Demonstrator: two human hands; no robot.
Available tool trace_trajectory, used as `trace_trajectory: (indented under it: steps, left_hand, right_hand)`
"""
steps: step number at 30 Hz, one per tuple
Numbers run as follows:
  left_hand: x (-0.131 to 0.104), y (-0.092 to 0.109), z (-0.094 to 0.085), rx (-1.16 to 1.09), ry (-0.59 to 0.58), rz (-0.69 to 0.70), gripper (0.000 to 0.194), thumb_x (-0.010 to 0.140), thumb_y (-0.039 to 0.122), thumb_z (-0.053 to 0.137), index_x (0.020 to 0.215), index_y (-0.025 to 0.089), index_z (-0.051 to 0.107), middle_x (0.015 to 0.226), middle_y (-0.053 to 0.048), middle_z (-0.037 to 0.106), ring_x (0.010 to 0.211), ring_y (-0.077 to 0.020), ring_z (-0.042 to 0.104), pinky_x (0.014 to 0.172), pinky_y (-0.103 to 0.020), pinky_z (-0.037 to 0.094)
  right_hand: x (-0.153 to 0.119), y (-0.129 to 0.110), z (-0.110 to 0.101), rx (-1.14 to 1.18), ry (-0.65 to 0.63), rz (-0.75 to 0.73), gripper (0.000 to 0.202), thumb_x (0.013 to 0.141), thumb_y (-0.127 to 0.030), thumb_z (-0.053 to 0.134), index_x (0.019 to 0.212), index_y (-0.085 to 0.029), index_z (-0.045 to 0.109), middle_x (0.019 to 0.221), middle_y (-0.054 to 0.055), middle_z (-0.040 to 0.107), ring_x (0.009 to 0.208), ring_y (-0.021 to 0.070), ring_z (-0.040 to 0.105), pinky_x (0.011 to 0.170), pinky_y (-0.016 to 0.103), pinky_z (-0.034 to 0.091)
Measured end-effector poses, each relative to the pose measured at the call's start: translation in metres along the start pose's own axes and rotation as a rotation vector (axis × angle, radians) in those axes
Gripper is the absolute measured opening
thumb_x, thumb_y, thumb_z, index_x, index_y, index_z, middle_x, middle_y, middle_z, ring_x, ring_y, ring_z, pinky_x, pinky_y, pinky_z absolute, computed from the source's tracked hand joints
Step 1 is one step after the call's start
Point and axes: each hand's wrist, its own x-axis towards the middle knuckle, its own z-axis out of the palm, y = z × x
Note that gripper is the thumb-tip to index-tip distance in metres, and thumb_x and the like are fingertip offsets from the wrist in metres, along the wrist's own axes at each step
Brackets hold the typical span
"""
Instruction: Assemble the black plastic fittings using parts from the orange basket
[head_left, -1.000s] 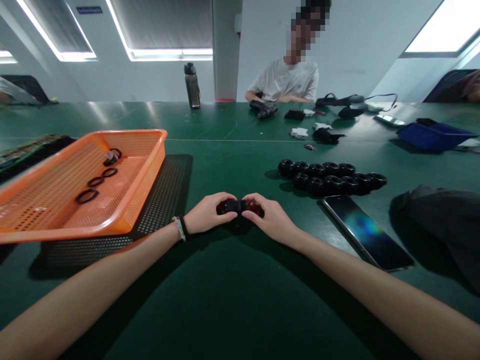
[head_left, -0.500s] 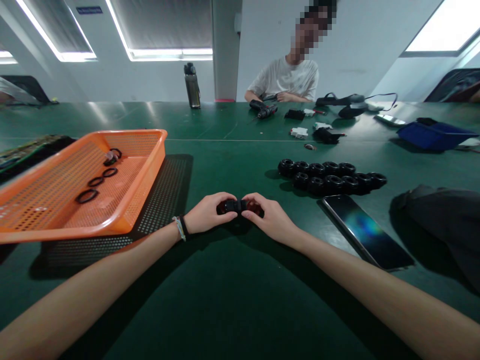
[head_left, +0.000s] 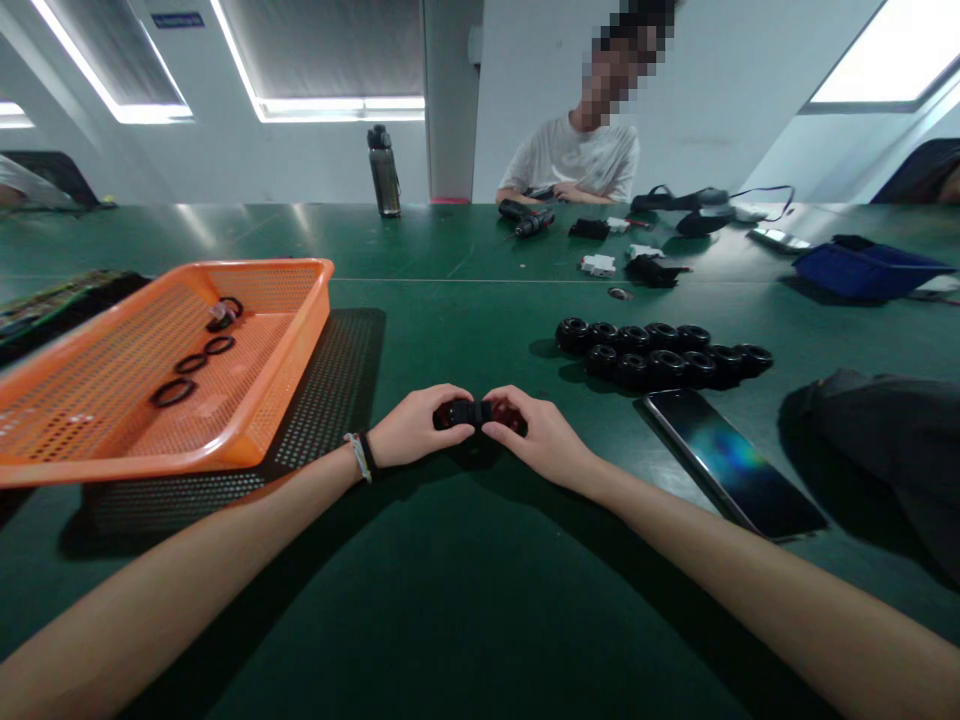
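A small black part (head_left: 470, 412) is held just above the green table (head_left: 480, 600), near the middle of the view. My left hand (head_left: 420, 425) grips its left side between thumb and fingers. On the right side, my right hand (head_left: 541, 435) pinches it the same way. The fingers hide much of the part, so its full shape cannot be made out. Several black round pieces (head_left: 666, 366) stand in two rows to the right, beyond my right hand.
An orange basket (head_left: 300, 345) with several black rings (head_left: 174, 391) is at the left. At the right lie a phone (head_left: 731, 460) and a dark cloth item (head_left: 885, 430). Farther back are a bottle (head_left: 385, 175), a power drill (head_left: 534, 222), a blue bin (head_left: 870, 272) and a seated person (head_left: 574, 160).
My hands and the black part look almost unchanged. The person across the table has shifted their arms slightly.
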Motion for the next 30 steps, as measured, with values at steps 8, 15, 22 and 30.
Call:
trace_trajectory:
  steps: [8,15,22,30]
  left_hand:
    - [0.0006,0.0017,-0.0007,-0.005,-0.001,0.001,0.032,0.076,0.03,0.057,0.102,0.011,0.058,0.095,-0.007,0.062,0.083,-0.0184,0.057,0.076,-0.03,0.044]
    - [-0.0004,0.0016,-0.0009,0.001,-0.011,-0.004,0.031,0.077,0.03,0.057,0.102,0.012,0.058,0.096,-0.007,0.062,0.083,-0.0183,0.056,0.075,-0.03,0.045]
    - [0.0002,0.0017,-0.0008,0.01,-0.003,0.008,0.031,0.077,0.03,0.057,0.102,0.012,0.058,0.095,-0.007,0.063,0.083,-0.0186,0.057,0.077,-0.031,0.045]
    - [0.0008,0.0006,0.0001,0.001,-0.003,0.01,0.031,0.076,0.031,0.057,0.101,0.012,0.058,0.096,-0.007,0.063,0.084,-0.0187,0.057,0.078,-0.031,0.045]
  right_hand:
    - [0.0006,0.0011,0.0002,0.004,-0.002,-0.009,0.016,0.08,-0.022,0.056,0.095,-0.019,0.053,0.079,0.001,0.063,0.068,0.0138,0.057,0.063,0.029,0.043]
    - [-0.0006,0.0017,0.0002,0.023,-0.006,-0.006,0.017,0.081,-0.023,0.056,0.097,-0.018,0.053,0.081,0.001,0.064,0.07,0.0142,0.058,0.065,0.029,0.044]
    - [-0.0001,0.0008,0.0001,0.026,-0.006,0.01,0.016,0.081,-0.023,0.056,0.096,-0.018,0.054,0.081,0.001,0.063,0.071,0.0142,0.057,0.065,0.03,0.044]
    - [-0.0003,0.0006,-0.0001,0.016,-0.01,0.01,0.015,0.08,-0.022,0.056,0.095,-0.018,0.053,0.08,0.001,0.062,0.069,0.0141,0.056,0.065,0.029,0.043]
